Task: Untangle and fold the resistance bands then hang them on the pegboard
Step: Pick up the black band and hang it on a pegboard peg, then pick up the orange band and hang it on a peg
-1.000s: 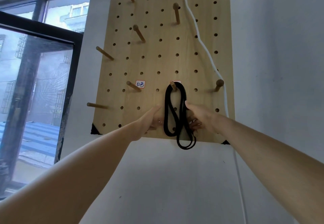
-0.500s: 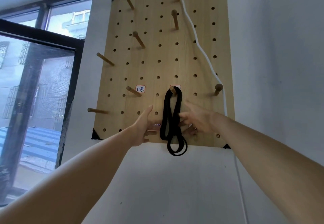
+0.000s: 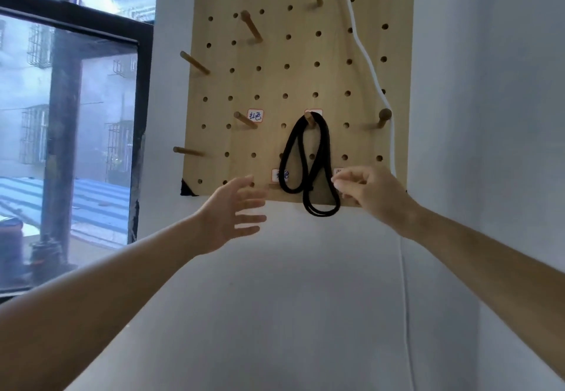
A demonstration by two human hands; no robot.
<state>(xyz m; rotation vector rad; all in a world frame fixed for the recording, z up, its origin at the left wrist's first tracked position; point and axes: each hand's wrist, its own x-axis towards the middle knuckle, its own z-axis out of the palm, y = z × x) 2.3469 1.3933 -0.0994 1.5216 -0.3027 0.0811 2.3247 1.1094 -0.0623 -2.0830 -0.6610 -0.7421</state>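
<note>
A black resistance band (image 3: pixel 308 190) hangs folded in loops from a wooden peg (image 3: pixel 309 119) on the light wooden pegboard (image 3: pixel 275 84), its lowest loop dropping just below the board's bottom edge. My left hand (image 3: pixel 235 211) hovers to the lower left of the band with fingers spread, touching nothing. My right hand (image 3: pixel 368 190) is at the band's right side with fingers loosely curled; its fingertips are right beside the band's right strand and hold nothing that I can see.
Several bare pegs, such as the peg (image 3: pixel 252 28) above, stick out of the board. Small paper labels (image 3: pixel 255 115) sit by some pegs. A white cord (image 3: pixel 363 54) runs down the board's right side. A dark-framed window (image 3: pixel 91 115) lies left, plain wall below.
Both hands have let go of the band and drawn back from the board. The band now hangs freely and its loops have spread apart. The view has moved closer.
</note>
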